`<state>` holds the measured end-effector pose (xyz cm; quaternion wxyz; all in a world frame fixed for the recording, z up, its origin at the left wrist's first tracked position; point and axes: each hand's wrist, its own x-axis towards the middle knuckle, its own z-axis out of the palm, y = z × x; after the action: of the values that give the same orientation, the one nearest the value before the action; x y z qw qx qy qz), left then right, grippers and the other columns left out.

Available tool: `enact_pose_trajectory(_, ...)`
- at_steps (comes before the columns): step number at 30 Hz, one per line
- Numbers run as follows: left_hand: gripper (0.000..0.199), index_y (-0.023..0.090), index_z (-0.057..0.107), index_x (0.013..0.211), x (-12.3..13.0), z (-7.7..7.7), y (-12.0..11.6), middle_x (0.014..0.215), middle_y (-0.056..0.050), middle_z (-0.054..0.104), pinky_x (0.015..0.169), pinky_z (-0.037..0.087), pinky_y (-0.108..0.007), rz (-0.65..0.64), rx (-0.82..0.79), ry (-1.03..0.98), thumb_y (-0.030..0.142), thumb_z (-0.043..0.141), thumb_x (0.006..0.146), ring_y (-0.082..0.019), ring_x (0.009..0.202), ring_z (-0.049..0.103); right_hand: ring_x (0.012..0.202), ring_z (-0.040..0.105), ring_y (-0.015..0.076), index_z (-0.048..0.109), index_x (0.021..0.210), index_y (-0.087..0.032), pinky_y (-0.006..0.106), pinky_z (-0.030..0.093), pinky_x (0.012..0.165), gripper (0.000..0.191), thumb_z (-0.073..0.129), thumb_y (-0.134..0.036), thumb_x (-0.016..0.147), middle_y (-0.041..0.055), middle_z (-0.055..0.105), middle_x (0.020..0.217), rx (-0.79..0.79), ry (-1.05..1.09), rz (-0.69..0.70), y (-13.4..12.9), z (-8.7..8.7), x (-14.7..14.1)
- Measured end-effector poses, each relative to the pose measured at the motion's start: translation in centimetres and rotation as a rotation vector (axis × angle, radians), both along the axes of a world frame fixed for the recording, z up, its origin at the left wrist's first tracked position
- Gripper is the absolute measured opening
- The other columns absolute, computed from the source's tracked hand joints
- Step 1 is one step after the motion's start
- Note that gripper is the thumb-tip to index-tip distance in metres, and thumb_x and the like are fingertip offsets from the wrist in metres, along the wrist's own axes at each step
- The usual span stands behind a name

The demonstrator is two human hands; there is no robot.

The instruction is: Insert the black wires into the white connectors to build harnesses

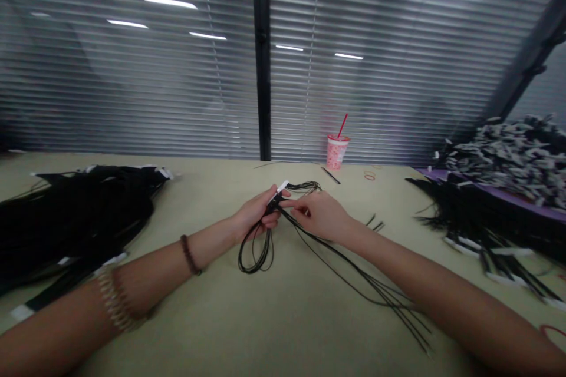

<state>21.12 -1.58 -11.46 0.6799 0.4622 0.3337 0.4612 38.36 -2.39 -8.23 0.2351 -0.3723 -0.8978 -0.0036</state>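
My left hand [259,212] is closed around a bundle of thin black cords [255,268], gathered near a white strip [279,190] that sticks up past the thumb. One loop of the cords hangs below this hand, and another curves away behind it. From the gathered spot, long loose ends run down to the right, under my right forearm. My right hand [322,215] is at the bundle from the right, its index finger reaching to the cords beside the left fingers and the others curled. Its exact hold on the cords is partly hidden.
A pile of black cords [101,200] with white ends lies left. On the right are more black cords [473,218] and a heap of white-ended pieces [513,159] on purple material. A pink cup [336,152] with a red straw and rubber bands [369,175] stand near the blinds.
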Motion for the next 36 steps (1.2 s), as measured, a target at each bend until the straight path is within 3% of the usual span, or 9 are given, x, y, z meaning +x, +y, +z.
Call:
enact_pose_trajectory(4, 0.03, 0.019, 0.051, 0.092, 0.2, 0.4, -0.3, 0.049, 0.007, 0.039, 0.032, 0.02, -0.012, 0.004, 0.04, -0.007, 0.044, 0.04, 0.08, 0.0, 0.031, 0.021, 0.048, 0.049, 0.0095, 0.065, 0.092, -0.024, 0.021, 0.032, 0.051, 0.027, 0.042, -0.023, 0.079, 0.0005, 0.064, 0.066, -0.058, 0.026, 0.05, -0.1, -0.7, -0.4)
enact_pose_trajectory(8, 0.031, 0.019, 0.051, 0.092, 0.4, 0.7, -0.6, 0.049, 0.007, 0.039, 0.033, 0.02, -0.012, -0.01, 0.072, -0.01, 0.045, 0.04, 0.08, 0.0, 0.032, 0.021, 0.053, 0.053, 0.0109, 0.061, 0.102, -0.025, 0.023, 0.035, 0.056, 0.03, 0.039, -0.024, 0.081, 0.0008, 0.067, 0.074, -0.001, 0.073, 0.031, 0.0, -1.0, -0.7)
enact_pose_trajectory(14, 0.032, 0.019, 0.051, 0.092, 0.4, 0.7, -0.6, 0.05, 0.007, 0.04, 0.033, 0.02, -0.013, 0.013, 0.113, 0.008, 0.046, 0.04, 0.079, -0.001, 0.032, 0.021, 0.051, 0.052, 0.0114, 0.061, 0.101, -0.026, 0.024, 0.034, 0.053, 0.03, 0.04, -0.024, 0.081, 0.0015, 0.067, 0.085, 0.077, 0.009, 0.007, -0.1, -0.9, -0.6)
enact_pose_trajectory(21, 0.034, 0.019, 0.052, 0.094, 0.3, 0.4, -0.5, 0.045, 0.008, 0.034, 0.033, 0.02, -0.014, 0.058, 0.136, 0.014, 0.047, 0.042, 0.078, -0.002, 0.033, 0.023, 0.052, 0.052, 0.0114, 0.058, 0.107, -0.029, 0.023, 0.031, 0.051, 0.032, 0.04, -0.024, 0.081, 0.001, 0.065, 0.071, 0.134, -0.004, -0.034, -0.5, -0.3, -0.6)
enact_pose_trajectory(25, 0.035, 0.019, 0.051, 0.096, 0.2, 0.3, -0.5, 0.043, 0.009, 0.031, 0.033, 0.02, -0.014, 0.052, 0.127, 0.031, 0.047, 0.041, 0.079, -0.003, 0.032, 0.022, 0.054, 0.051, 0.0114, 0.062, 0.099, -0.027, 0.024, 0.031, 0.052, 0.029, 0.041, -0.022, 0.079, 0.002, 0.065, 0.072, 0.11, 0.041, -0.007, -0.6, 0.0, -0.5)
enact_pose_trajectory(28, 0.035, 0.018, 0.051, 0.095, 0.1, 0.2, -0.4, 0.045, 0.008, 0.037, 0.034, 0.02, -0.014, 0.048, 0.12, 0.041, 0.048, 0.041, 0.079, -0.002, 0.032, 0.023, 0.05, 0.047, 0.0089, 0.063, 0.088, -0.02, 0.022, 0.031, 0.051, 0.024, 0.046, -0.016, 0.072, 0.0008, 0.061, 0.062, -0.038, 0.161, 0.056, -0.2, 0.7, -0.1)
enact_pose_trajectory(33, 0.034, 0.018, 0.049, 0.088, 0.0, 0.0, 0.0, 0.068, 0.001, 0.056, 0.033, 0.018, -0.014, 0.086, 0.101, 0.038, 0.05, 0.044, 0.076, 0.001, 0.032, 0.023, 0.041, 0.039, 0.0051, 0.06, 0.074, -0.015, 0.017, 0.026, 0.04, 0.017, 0.046, -0.012, 0.066, -0.0026, 0.053, 0.05, -0.694, 0.492, 0.245, 0.8, 3.5, 1.6)
enact_pose_trajectory(36, 0.035, 0.019, 0.047, 0.086, 0.0, -0.2, 0.3, 0.086, -0.006, 0.062, 0.032, 0.015, -0.014, 0.108, 0.063, 0.048, 0.052, 0.044, 0.075, 0.003, 0.03, 0.021, 0.04, 0.041, 0.0051, 0.06, 0.067, -0.013, 0.018, 0.028, 0.039, 0.016, 0.045, -0.017, 0.068, 0.0013, 0.058, 0.054, -0.944, 0.792, 0.364, 1.1, 5.4, 3.2)
